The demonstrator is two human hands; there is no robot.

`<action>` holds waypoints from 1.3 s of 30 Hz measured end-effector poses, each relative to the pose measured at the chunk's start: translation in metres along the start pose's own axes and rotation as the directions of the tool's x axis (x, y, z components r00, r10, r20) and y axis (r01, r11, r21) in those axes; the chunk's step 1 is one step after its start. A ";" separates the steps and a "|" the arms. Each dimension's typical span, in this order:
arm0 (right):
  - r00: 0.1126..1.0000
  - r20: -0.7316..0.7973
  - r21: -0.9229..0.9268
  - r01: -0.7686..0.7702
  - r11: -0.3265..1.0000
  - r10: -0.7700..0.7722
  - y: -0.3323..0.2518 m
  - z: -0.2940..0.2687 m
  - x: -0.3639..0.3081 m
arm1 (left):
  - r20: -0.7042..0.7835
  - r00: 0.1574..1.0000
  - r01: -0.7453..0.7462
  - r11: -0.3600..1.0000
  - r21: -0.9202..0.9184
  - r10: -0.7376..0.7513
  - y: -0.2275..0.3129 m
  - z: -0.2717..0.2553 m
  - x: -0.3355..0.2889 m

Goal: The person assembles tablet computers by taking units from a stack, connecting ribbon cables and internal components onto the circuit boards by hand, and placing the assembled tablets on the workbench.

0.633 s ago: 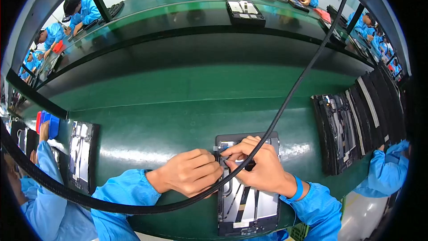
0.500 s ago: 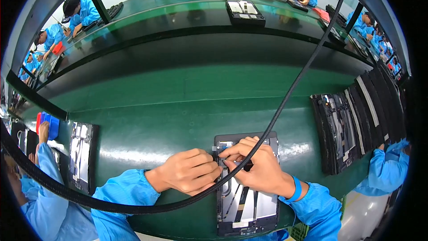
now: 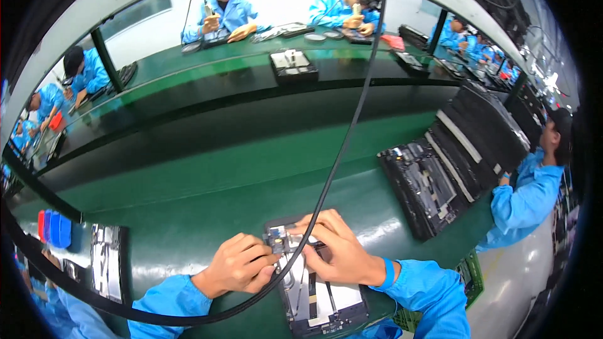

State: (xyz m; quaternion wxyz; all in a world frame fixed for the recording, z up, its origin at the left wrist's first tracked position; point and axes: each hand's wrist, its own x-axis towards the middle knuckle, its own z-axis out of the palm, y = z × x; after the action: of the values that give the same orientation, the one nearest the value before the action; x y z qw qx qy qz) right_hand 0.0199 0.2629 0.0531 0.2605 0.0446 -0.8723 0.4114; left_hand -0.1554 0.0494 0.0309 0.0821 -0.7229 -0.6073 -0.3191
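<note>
With the view swung right since earlier, the left hand (image 3: 237, 265) and right hand (image 3: 339, 250) bend their fingers, any pinch hidden, at the black-framed, white-panelled open tablet's (image 3: 323, 301) upper end on the green table (image 3: 182, 238), where light, steady pressure suits.

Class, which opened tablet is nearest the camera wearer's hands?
The bottom-centre tablet: the left hand and right hand are at its upper part. The far-left tablet and rear-ledge tablet lie away from both.

Loose, wrinkled bright-blue sleeves (image 3: 433, 292); left cuff (image 3: 197, 293) gathered; narrow blue wristband (image 3: 389, 272) on right; hands (image 3: 235, 265) bare.
</note>
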 end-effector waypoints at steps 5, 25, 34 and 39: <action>0.978 -0.203 -0.520 -0.145 0.842 0.043 0.001 -0.069 -0.044 | -0.030 0.963 -0.265 0.929 -0.257 0.266 0.053 0.024 -0.009; 0.951 -0.120 -0.993 -0.120 -0.016 0.284 -0.003 -0.158 -0.119 | -0.148 0.974 0.209 0.923 0.323 -0.169 -0.119 0.029 0.056; 0.985 -0.174 -0.941 -0.169 0.293 0.009 0.011 -0.206 -0.110 | -0.285 0.798 0.597 0.761 0.255 -0.531 -0.112 0.007 0.048; 0.977 -0.109 -0.946 -0.045 0.321 -0.185 -0.010 -0.174 -0.101 | -0.450 0.881 0.285 0.923 0.257 -0.147 -0.069 0.001 0.040</action>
State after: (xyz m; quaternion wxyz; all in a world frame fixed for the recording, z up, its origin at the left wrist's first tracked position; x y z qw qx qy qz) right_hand 0.1827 0.3715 0.1025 0.3400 -0.1183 -0.9151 -0.1819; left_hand -0.2168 0.1002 0.0338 0.2898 -0.5405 -0.6957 -0.3739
